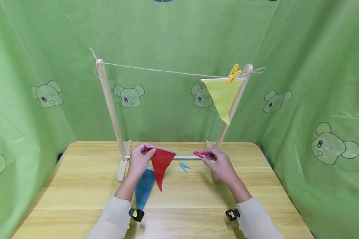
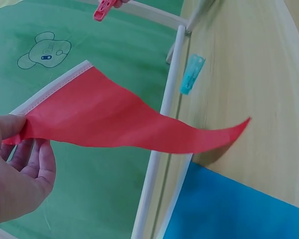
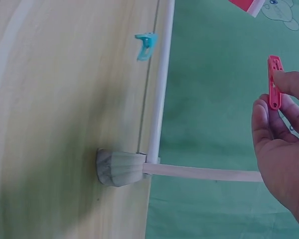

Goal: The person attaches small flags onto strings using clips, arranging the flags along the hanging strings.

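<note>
- Observed the left hand [image 1: 139,159] pinching a red pennant [image 1: 162,162] between thumb and fingers, at the left end of its white top edge.
- Noted the same pennant hanging above the table [image 1: 194,196], point downward, well below the string [image 1: 155,69].
- Observed the right hand [image 1: 220,163] gripping a red clothespin [image 3: 275,82] between thumb and fingers, apart from the red pennant.
- Found a light blue clothespin [image 2: 192,74] lying on the table between both hands, near the white rod [image 1: 187,157].
- Found a blue pennant [image 1: 144,189] lying on the table, partly behind the left forearm and the red pennant in the head view.
- Recorded a yellow pennant [image 1: 222,96] on the string, clipped by a yellow clothespin [image 1: 234,73] near the right wooden post [image 1: 223,136].
- Noted the string tied to the left wooden post [image 1: 110,106] and sagging slightly toward the yellow pennant.
</note>
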The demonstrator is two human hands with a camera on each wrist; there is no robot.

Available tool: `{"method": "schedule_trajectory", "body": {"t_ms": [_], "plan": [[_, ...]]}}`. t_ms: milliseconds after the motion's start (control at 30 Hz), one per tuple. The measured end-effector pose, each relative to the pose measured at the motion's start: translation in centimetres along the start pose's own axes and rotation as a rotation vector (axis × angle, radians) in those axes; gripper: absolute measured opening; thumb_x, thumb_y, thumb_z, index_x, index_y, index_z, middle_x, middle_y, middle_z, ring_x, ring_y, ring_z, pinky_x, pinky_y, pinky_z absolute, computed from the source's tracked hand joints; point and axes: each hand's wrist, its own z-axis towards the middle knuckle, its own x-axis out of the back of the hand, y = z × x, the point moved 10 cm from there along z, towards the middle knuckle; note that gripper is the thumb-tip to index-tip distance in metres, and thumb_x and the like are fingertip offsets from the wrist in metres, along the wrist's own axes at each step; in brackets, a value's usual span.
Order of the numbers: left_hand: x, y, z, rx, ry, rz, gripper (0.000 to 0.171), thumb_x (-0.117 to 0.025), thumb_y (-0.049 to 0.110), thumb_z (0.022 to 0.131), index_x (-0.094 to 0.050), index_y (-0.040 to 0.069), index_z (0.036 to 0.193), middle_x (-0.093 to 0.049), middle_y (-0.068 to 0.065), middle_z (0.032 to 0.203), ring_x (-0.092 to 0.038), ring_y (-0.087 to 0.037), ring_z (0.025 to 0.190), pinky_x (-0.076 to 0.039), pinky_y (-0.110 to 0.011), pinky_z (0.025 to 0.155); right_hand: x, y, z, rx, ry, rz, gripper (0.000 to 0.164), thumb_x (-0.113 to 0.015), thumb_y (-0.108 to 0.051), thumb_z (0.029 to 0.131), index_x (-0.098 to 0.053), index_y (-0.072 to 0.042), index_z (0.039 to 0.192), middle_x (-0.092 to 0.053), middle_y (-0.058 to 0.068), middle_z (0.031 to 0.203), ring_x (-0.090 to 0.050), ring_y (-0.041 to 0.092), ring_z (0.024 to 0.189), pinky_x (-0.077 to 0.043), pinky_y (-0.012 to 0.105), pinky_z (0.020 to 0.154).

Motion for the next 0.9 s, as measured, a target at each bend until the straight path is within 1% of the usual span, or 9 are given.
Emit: {"method": "schedule_trajectory", "body": {"t_ms": [167, 367, 500, 667, 800, 900], "plan": [[-0.1, 0.4, 0.2, 0.014, 0.003, -0.071, 0.017, -0.072, 0.0, 0.094, -0.071, -0.006, 0.11, -0.072, -0.022, 0.104, -0.067, -0.011, 0.078, -0.058, -0.016, 0.07, 0.7, -0.5, 0.1, 0.002, 0.019, 0.015, 0.028, -0.076, -0.009, 0.093, -0.07, -0.006, 0.12, -0.068, 0.01, 0.11, -0.066, 0.024, 0.099, -0.06, 0.042, 0.094], [-0.1, 1.0, 0.5, -0.006, 0.013, -0.128, 0.018, -0.071, -0.002, 0.094, -0.069, -0.009, 0.11, -0.072, -0.024, 0.104, -0.068, -0.011, 0.081, -0.058, -0.015, 0.073, 1.2, -0.7, 0.3, 0.021, 0.031, 0.025, 0.027, -0.075, -0.01, 0.095, -0.069, -0.006, 0.121, -0.067, 0.01, 0.11, -0.066, 0.024, 0.1, -0.06, 0.042, 0.095], [0.0, 1.3, 0.6, -0.005, 0.023, -0.152, 0.017, -0.072, -0.002, 0.093, -0.069, -0.009, 0.109, -0.072, -0.018, 0.1, -0.067, -0.01, 0.08, -0.058, -0.015, 0.074, 1.6, -1.2, 0.5, 0.038, 0.04, 0.027, 0.028, -0.075, -0.008, 0.094, -0.069, -0.007, 0.122, -0.066, 0.01, 0.11, -0.066, 0.024, 0.101, -0.06, 0.042, 0.095], [0.1, 2.0, 0.7, -0.012, 0.031, -0.183, 0.018, -0.072, -0.002, 0.093, -0.069, -0.008, 0.109, -0.072, -0.01, 0.095, -0.067, -0.009, 0.078, -0.058, -0.017, 0.074, 2.2, -2.2, 0.7, 0.069, 0.055, 0.023, 0.028, -0.075, -0.006, 0.094, -0.069, -0.006, 0.121, -0.067, 0.011, 0.11, -0.067, 0.024, 0.1, -0.06, 0.04, 0.094], [0.2, 2.8, 0.9, -0.028, 0.038, -0.2, 0.017, -0.072, -0.002, 0.093, -0.068, -0.009, 0.108, -0.072, -0.009, 0.094, -0.067, -0.008, 0.077, -0.059, -0.017, 0.073, 2.6, -2.9, 0.9, 0.079, 0.059, 0.026, 0.029, -0.075, -0.007, 0.094, -0.069, -0.004, 0.122, -0.068, 0.013, 0.111, -0.067, 0.024, 0.1, -0.061, 0.037, 0.093], [0.1, 3.2, 1.0, -0.021, 0.044, -0.208, 0.016, -0.072, -0.001, 0.094, -0.069, -0.007, 0.109, -0.072, -0.01, 0.096, -0.067, -0.009, 0.078, -0.059, -0.017, 0.073, 2.9, -3.4, 1.2, 0.082, 0.061, 0.02, 0.03, -0.076, -0.008, 0.094, -0.07, -0.003, 0.122, -0.068, 0.013, 0.11, -0.068, 0.024, 0.1, -0.061, 0.032, 0.092]]}}
